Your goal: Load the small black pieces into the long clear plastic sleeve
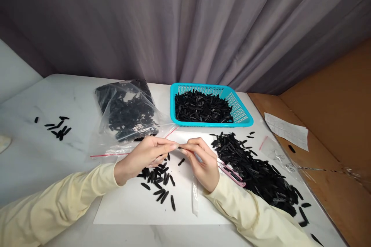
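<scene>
1. Grey-purple curtain hangs in folds across the back of the room, behind everything I can see.
2. Pale and faintly veined, the table spreads out before it, with a brown board standing along its right side.
3. On the table, under the work, lies 1 white sheet.
4. At the back left, a clear plastic bag bulges with black pieces, its loose edge reaching toward the basket.
5. To the right of the sheet sprawls a long heap of black pieces.
6. Just behind that heap sits the blue basket, holding many more of the same.
7. From cream sleeves come 2 hands, the left hand and the right hand, meeting above the sheet, in front of the basket.
8. Loose black pieces lie scattered beneath and in front of the left hand.
9. Beside the right wrist, I notice a pink object partly covered by the heap, and a narrow white strip.
10. Smallest is the dark sliver pinched between both hands' fingertips, which hide most of it.
</scene>
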Demonstrator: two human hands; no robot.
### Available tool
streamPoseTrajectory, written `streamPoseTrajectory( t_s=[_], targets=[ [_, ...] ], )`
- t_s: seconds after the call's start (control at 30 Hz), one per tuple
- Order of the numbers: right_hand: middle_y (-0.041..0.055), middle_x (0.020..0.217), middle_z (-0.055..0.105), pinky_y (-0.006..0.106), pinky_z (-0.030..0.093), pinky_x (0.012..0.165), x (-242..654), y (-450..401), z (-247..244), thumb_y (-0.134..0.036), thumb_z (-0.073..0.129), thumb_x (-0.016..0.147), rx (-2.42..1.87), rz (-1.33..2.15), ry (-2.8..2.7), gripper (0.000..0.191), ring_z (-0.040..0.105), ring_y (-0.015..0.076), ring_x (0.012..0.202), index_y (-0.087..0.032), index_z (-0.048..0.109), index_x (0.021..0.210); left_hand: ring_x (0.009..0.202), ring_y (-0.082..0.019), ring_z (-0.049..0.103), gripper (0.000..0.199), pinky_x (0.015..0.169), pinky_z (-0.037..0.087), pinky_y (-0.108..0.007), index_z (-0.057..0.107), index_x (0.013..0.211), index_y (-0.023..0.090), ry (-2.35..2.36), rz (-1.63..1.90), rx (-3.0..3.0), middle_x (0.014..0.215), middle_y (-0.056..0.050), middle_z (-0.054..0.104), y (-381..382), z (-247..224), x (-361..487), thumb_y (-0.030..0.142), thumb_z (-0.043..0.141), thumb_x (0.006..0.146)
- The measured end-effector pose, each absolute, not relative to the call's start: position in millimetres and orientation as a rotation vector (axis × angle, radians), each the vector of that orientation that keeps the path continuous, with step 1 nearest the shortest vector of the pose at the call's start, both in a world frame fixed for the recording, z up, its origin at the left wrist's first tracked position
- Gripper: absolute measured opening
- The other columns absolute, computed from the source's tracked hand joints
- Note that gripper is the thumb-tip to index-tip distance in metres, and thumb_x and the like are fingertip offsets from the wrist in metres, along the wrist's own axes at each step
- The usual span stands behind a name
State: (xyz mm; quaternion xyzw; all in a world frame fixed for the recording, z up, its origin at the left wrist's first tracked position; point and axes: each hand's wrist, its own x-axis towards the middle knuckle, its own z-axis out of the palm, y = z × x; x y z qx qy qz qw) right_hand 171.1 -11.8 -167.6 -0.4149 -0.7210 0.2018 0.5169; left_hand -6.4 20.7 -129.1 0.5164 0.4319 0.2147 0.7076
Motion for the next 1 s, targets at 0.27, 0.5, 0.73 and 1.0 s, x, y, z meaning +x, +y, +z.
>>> streamPoseTrajectory(
  t_s=[0.27,0.5,0.73,1.0],
  targets=[
    [0.0062,0.082,0.06,0.028,0.048,0.064,176,-10,-161,-0.012,0.052,0.087,-0.995,0.281,-1.809,0.011,0.058,0.0168,0.073,-0.018,0.059,0.093,0.04,-0.003,0.016,0.034,0.037,0.01,-0.02,0.059,0.069,0.012,1.024,0.457,1.147,0.045,0.009,0.026,18,-120,-7,0.045,0.058,0.08],
    [0.0059,0.078,0.069,0.026,0.044,0.055,219,0,-119,-0.01,0.05,0.086,-1.293,-0.066,-2.577,0.023,0.064,0.0176,0.066,-0.014,0.056,0.109,0.039,-0.003,0.015,0.029,0.035,0.01,-0.019,0.053,0.07,0.015,0.977,0.481,1.031,0.046,0.011,0.023,16,-104,-11,0.041,0.06,0.08],
    [0.0063,0.07,0.066,0.029,0.036,0.046,205,-11,-135,-0.004,0.048,0.084,-1.066,-0.479,-3.208,0.027,0.062,0.019,0.059,-0.009,0.056,0.108,0.038,-0.003,0.014,0.029,0.034,0.009,-0.018,0.05,0.068,0.016,0.986,0.49,0.969,0.045,0.011,0.023,9,-94,-10,0.041,0.063,0.077],
    [0.0069,0.071,0.063,0.03,0.04,0.055,210,-14,-130,-0.007,0.045,0.085,-0.995,-0.339,-3.043,0.014,0.058,0.0199,0.065,-0.014,0.057,0.08,0.038,-0.002,0.016,0.03,0.034,0.009,-0.019,0.053,0.07,0.014,0.989,0.558,0.977,0.044,0.011,0.024,-2,-84,-9,0.042,0.063,0.076]
  ],
)
